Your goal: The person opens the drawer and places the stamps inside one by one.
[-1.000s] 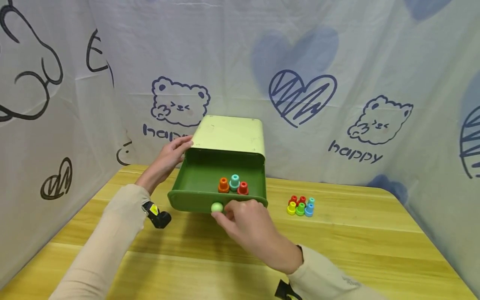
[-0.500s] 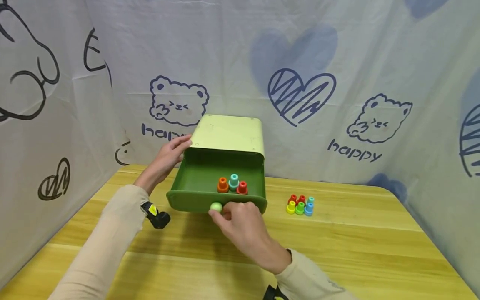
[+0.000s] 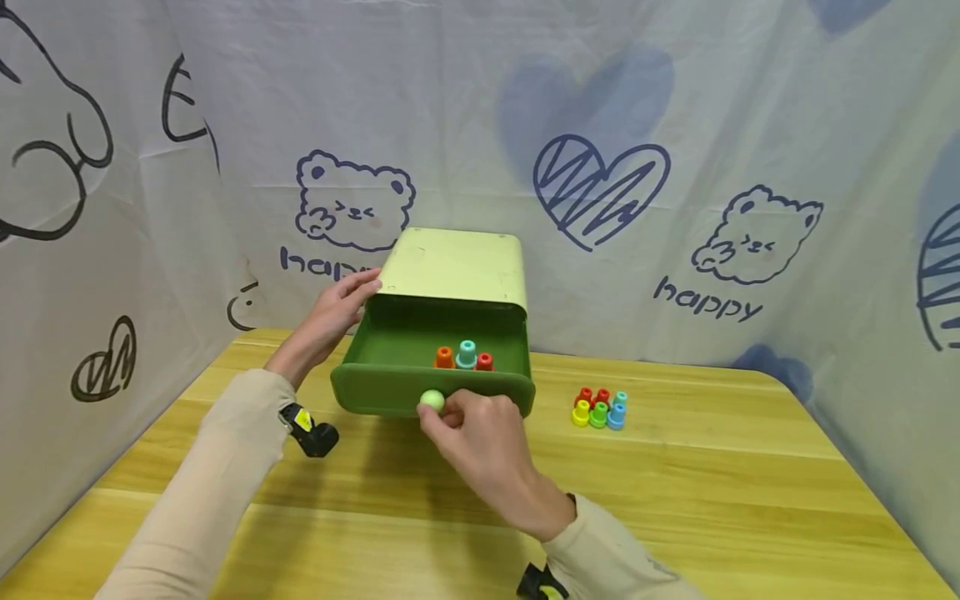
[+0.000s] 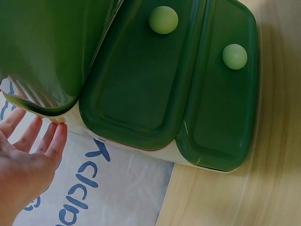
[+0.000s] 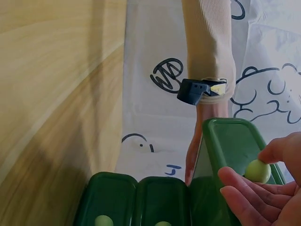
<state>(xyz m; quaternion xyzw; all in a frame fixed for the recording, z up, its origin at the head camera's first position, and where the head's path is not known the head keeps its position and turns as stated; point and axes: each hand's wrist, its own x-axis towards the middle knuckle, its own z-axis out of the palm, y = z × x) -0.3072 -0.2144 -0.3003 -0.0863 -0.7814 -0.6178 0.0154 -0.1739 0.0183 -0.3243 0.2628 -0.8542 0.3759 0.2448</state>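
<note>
A cream cabinet [image 3: 453,265] with green drawers stands on the table, its top drawer [image 3: 390,392] pulled out. My right hand [image 3: 491,450] pinches that drawer's round light-green knob [image 5: 257,171] between thumb and fingers. Against the cabinet's left side rests my left hand [image 3: 326,319], its fingertips at the upper edge in the left wrist view. Inside the drawer, near the front panel, are an orange cone-shaped piece [image 3: 444,357], a light blue one [image 3: 467,354] and a red one [image 3: 485,361]. The front panel hides the lower parts of the orange and red pieces.
Several small coloured cone pieces [image 3: 598,414] stand grouped on the wooden table [image 3: 720,475], right of the cabinet. Two lower drawers [image 4: 136,75] are closed, each with a round knob. A white printed cloth [image 3: 465,108] hangs close behind and along both sides.
The open drawer's front has lifted slightly with my right hand on its knob, so the panel covers more of the pieces. My left hand has stayed at the cabinet's side.
</note>
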